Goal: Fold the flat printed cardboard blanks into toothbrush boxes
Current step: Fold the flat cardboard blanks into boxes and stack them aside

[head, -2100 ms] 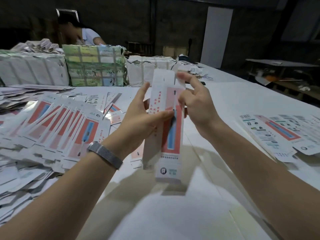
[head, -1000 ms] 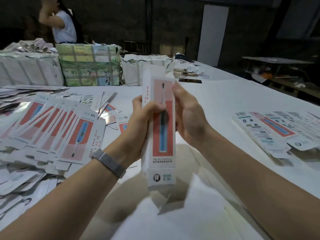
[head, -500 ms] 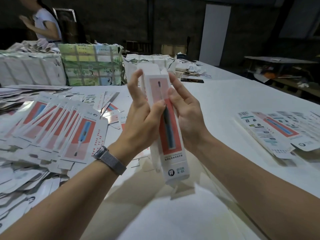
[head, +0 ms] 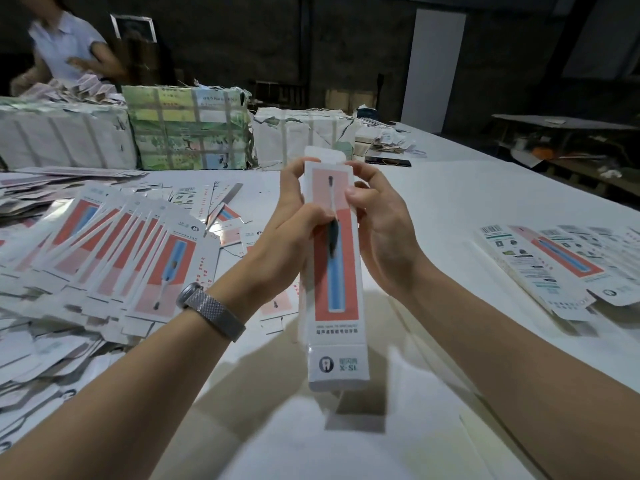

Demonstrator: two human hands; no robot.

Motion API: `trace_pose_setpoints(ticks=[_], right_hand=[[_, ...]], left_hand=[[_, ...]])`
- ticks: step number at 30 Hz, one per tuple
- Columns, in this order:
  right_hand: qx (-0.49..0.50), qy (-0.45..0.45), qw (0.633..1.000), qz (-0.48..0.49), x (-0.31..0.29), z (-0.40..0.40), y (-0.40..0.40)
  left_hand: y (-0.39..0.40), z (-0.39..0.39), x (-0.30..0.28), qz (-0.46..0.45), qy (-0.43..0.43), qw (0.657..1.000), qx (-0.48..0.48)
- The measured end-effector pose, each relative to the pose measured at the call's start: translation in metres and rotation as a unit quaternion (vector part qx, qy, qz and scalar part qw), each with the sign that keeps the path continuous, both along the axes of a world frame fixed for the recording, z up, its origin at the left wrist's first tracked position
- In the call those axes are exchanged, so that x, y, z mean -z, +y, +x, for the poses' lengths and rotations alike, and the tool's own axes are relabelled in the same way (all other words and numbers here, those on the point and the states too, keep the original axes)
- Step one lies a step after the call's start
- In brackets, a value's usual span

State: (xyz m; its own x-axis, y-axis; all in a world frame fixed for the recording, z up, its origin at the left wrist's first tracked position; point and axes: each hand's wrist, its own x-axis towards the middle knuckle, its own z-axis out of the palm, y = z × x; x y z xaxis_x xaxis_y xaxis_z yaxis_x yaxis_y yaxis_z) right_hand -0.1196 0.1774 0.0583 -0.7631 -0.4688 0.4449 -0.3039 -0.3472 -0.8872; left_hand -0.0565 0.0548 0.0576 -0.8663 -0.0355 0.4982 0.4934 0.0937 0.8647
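- Holding the toothbrush box [head: 335, 271] up above the white tabletop [head: 450, 209], standing almost straight now (tilted to one side half a second ago).
- Left hand [head: 289, 233] wrapped round the box's left side, thumb across the front over the printed brush.
- Right hand [head: 379, 230] gripping the right side, thumb tip now pressed on the pink upper front, fingers curled behind.
- Top flap [head: 323, 155] poking up past the fingertips.
- Fanned pile of flat blanks [head: 114, 247] lying on the left, same spot as before.
- Another row of blanks [head: 554, 268] lying on the right.
- Wrapped bundles [head: 187, 129] at the far edge, with a person [head: 69, 46] behind them (a bit blurry).
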Motion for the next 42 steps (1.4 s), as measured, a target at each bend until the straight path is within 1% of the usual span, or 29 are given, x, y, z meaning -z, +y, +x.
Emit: trace_pose_setpoints(ticks=[4,6,8,12,16,18,20,23,26,29,33,36,42], right_hand=[[0.009,0.010,1.000,-0.001,0.002,-0.003,-0.001],[0.023,0.025,0.999,0.000,0.003,-0.003,-0.001],[0.034,0.025,0.999,-0.011,0.003,-0.004,0.000],[0.074,0.003,0.996,-0.053,0.000,-0.006,0.001],[0.066,-0.032,0.994,-0.081,-0.002,-0.008,0.002],[0.056,-0.036,0.995,-0.075,-0.001,-0.009,0.002],[0.045,-0.050,0.995,-0.069,-0.002,-0.009,0.003],[0.011,-0.074,0.995,-0.061,-0.005,-0.013,0.005],[-0.020,-0.097,0.994,-0.039,-0.009,-0.016,0.008],[-0.006,-0.085,0.996,-0.015,-0.011,-0.016,0.008],[0.042,-0.072,0.996,-0.031,-0.012,-0.015,0.007],[0.062,-0.066,0.996,-0.023,-0.012,-0.014,0.008],[0.059,-0.054,0.997,-0.001,-0.015,-0.018,0.011]], left_hand=[[0.001,-0.001,0.003,-0.003,-0.002,1.000,-0.014],[0.001,-0.003,0.005,0.008,-0.018,1.000,-0.012],[0.001,-0.005,0.007,0.013,-0.036,0.999,-0.002],[0.005,-0.006,0.010,0.001,-0.044,0.999,0.011],[0.009,-0.004,0.013,0.053,-0.068,0.996,0.009],[0.010,-0.002,0.011,0.065,-0.077,0.995,0.009],[0.009,-0.001,0.011,0.043,-0.078,0.996,0.005],[0.008,0.000,0.011,-0.017,-0.068,0.997,0.010],[0.007,0.000,0.011,-0.038,-0.061,0.997,0.015],[0.004,-0.001,0.010,-0.042,-0.054,0.997,0.023],[0.002,0.000,0.009,-0.061,-0.052,0.996,0.025],[0.002,0.001,0.009,-0.084,-0.047,0.995,0.018],[0.000,0.003,0.005,-0.105,-0.041,0.994,0.009]])
